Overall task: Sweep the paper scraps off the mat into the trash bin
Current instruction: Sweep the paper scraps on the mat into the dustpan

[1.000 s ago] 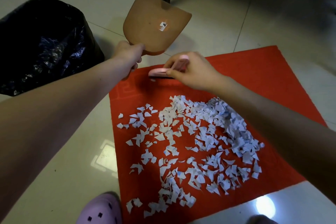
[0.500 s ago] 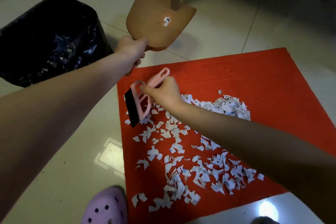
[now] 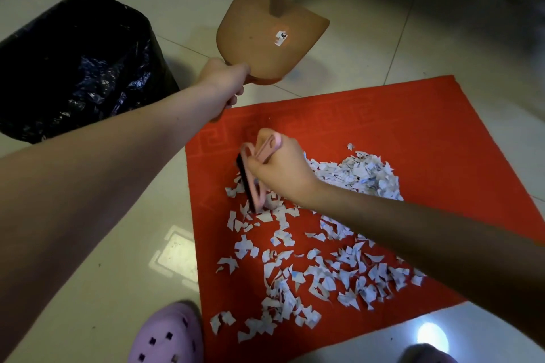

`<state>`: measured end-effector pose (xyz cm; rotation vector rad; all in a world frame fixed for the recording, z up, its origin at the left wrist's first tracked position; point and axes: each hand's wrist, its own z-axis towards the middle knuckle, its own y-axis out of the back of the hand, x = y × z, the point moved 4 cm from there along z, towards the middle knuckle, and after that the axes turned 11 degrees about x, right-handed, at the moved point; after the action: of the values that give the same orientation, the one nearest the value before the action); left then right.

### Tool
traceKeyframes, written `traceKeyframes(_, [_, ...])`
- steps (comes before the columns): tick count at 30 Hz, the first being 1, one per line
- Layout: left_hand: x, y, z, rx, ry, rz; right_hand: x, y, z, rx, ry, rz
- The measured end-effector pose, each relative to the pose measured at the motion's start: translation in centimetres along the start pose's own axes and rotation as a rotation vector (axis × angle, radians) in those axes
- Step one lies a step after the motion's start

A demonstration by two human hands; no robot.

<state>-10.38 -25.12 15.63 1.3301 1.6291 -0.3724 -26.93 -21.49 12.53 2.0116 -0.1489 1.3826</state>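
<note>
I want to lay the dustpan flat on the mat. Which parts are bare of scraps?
The mat is bare along its far strip, between its far edge and the heaped paper scraps, and toward its right edge. A narrow bare margin lies left of the brush. The middle and near edge are crowded.

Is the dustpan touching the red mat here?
Apart. The head view shows floor tile between the dustpan, gripped by the left hand, and the red mat.
</note>
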Motion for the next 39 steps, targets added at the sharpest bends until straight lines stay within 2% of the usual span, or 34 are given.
traceKeyframes(4, [-0.2, -0.7, -0.1, 0.014, -0.002, 0.011, 1.3, 2.0, -0.7, -0.069, 0.049, -0.059])
traceKeyframes(12, [-0.4, -0.8, -0.1, 0.008, -0.008, 0.023, -0.9, -2.3, 1.1, -0.051, -0.039, 0.197])
traceKeyframes(16, [-0.4, -1.1, -0.1, 0.013, -0.009, 0.028, -2.3, -1.5, 0.3, -0.018, -0.083, 0.080])
traceKeyframes(20, [-0.7, -1.9, -0.1, 0.035, -0.008, 0.031, -2.4, 3.2, -1.2, -0.062, -0.112, -0.052])
traceKeyframes(25, [-1.2, -2.8, 0.0, 0.050, -0.020, 0.043, -1.1, 7.6, -1.8, -0.180, -0.080, -0.015])
traceKeyframes(28, [-1.3, -3.2, 0.1, 0.056, -0.024, 0.044, -1.2, 6.2, -0.6, -0.157, -0.086, 0.116])
traceKeyframes(33, [-1.2, -3.4, 0.2, 0.054, -0.022, 0.056, -2.3, 1.3, 1.4, -0.115, -0.097, 0.169])
traceKeyframes(39, [-1.2, -3.5, 0.3, 0.064, -0.023, 0.047, -4.0, 3.7, -0.3, -0.094, -0.130, -0.046])
